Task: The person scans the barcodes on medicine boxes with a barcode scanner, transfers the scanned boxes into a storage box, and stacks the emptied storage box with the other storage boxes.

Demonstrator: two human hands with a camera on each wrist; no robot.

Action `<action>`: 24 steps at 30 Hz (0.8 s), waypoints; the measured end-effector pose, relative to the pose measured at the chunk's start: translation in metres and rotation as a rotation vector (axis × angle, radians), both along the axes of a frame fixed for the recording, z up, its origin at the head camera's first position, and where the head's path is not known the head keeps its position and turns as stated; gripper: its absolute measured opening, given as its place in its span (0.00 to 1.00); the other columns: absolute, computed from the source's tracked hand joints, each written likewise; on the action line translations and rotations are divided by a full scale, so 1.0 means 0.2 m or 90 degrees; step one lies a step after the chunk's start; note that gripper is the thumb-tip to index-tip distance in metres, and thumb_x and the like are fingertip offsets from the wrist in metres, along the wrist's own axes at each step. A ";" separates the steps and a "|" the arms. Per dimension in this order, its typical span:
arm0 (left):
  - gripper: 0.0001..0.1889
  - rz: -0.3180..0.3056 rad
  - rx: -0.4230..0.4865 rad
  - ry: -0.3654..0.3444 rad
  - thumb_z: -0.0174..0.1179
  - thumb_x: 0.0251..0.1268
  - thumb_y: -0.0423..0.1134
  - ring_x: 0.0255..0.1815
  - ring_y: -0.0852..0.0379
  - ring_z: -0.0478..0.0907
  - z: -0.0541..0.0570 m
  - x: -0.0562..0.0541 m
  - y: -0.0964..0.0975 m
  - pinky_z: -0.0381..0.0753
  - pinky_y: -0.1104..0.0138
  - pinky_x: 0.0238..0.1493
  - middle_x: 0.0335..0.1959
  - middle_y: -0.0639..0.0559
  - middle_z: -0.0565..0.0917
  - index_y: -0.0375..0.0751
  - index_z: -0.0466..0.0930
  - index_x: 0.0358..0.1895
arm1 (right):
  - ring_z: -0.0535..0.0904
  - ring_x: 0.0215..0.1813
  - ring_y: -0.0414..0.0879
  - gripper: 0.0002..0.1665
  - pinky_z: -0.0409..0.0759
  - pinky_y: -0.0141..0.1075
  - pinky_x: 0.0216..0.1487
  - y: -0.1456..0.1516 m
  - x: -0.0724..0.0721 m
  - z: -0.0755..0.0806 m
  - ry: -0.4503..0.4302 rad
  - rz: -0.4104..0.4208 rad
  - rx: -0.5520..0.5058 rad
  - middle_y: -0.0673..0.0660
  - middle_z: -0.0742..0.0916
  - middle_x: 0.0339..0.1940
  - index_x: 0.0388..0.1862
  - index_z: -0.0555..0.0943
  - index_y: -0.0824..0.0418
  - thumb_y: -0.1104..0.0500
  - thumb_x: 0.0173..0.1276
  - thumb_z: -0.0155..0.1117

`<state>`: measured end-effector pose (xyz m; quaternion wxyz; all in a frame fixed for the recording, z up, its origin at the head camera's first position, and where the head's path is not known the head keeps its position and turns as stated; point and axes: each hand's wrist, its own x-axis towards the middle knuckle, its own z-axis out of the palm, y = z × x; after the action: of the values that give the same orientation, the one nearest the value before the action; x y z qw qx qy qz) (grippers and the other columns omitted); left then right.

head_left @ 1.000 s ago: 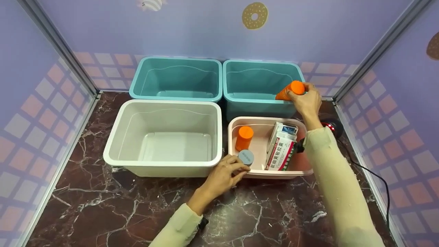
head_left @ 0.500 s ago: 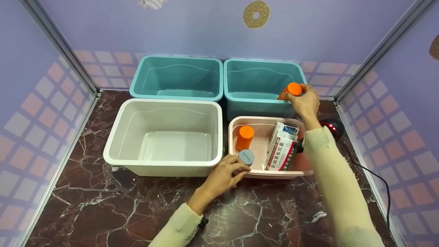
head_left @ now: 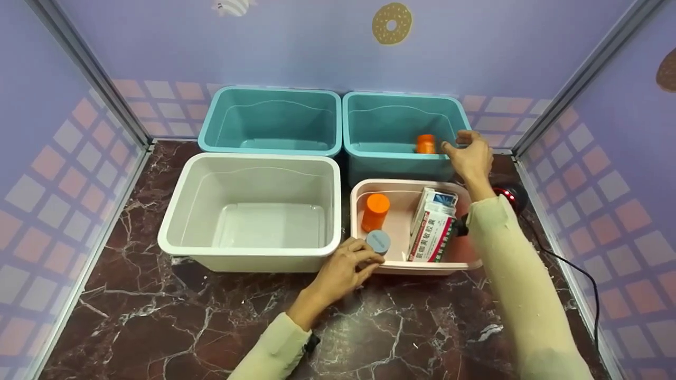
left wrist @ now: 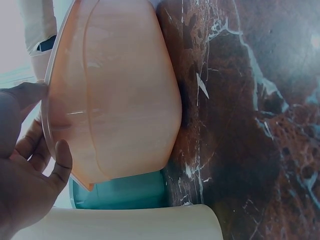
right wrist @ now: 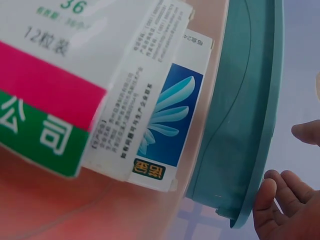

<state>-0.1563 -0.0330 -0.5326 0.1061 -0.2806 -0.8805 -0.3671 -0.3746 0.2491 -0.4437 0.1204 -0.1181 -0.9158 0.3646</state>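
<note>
Over the front right corner of the right teal bin (head_left: 401, 163), my right hand (head_left: 471, 155) has its thumb and fingers spread apart with nothing between them. Just left of its thumb, an orange bottle (head_left: 425, 144) is inside that bin, its lower part hidden by the front rim. My left hand (head_left: 343, 268) holds the front left corner of the pink bin (head_left: 422, 265), fingers over the rim. The pink bin (left wrist: 125, 90) fills much of the left wrist view. In it stand another orange bottle (head_left: 376, 211), a grey-capped container (head_left: 378, 241) and several medicine boxes (head_left: 433, 232).
A white bin (head_left: 269, 227) stands left of the pink one, with another teal bin (head_left: 272, 145) behind it. A black device with red lights (head_left: 512, 196) and its cable (head_left: 586, 274) lie at the right. Patterned walls surround the dark marbled table (head_left: 211, 327).
My right hand has let go of the orange bottle, which has dropped lower into the right teal bin. The left hand stays at the pink bin's corner.
</note>
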 end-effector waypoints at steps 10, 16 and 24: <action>0.07 0.003 -0.009 -0.011 0.67 0.64 0.41 0.53 0.54 0.76 0.00 0.00 0.00 0.77 0.62 0.63 0.44 0.54 0.84 0.51 0.89 0.44 | 0.80 0.60 0.53 0.32 0.74 0.47 0.64 0.00 0.02 0.00 0.037 0.017 -0.014 0.56 0.85 0.59 0.63 0.78 0.56 0.46 0.62 0.69; 0.07 -0.002 0.005 0.007 0.67 0.65 0.41 0.51 0.54 0.77 -0.01 0.00 0.00 0.78 0.63 0.59 0.41 0.54 0.83 0.50 0.89 0.43 | 0.83 0.57 0.53 0.31 0.75 0.46 0.63 0.00 0.05 0.01 0.062 0.028 -0.029 0.59 0.86 0.57 0.61 0.79 0.58 0.47 0.62 0.71; 0.06 -0.010 0.013 0.023 0.66 0.66 0.42 0.49 0.54 0.77 -0.01 -0.01 0.00 0.78 0.64 0.57 0.40 0.54 0.83 0.50 0.90 0.43 | 0.84 0.54 0.55 0.29 0.77 0.45 0.61 0.02 0.07 0.00 0.086 0.037 -0.037 0.60 0.87 0.54 0.59 0.80 0.59 0.48 0.61 0.72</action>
<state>-0.1574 -0.0335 -0.5341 0.1218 -0.2927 -0.8726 -0.3715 -0.3611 0.2533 -0.4441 0.1676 -0.0697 -0.8977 0.4015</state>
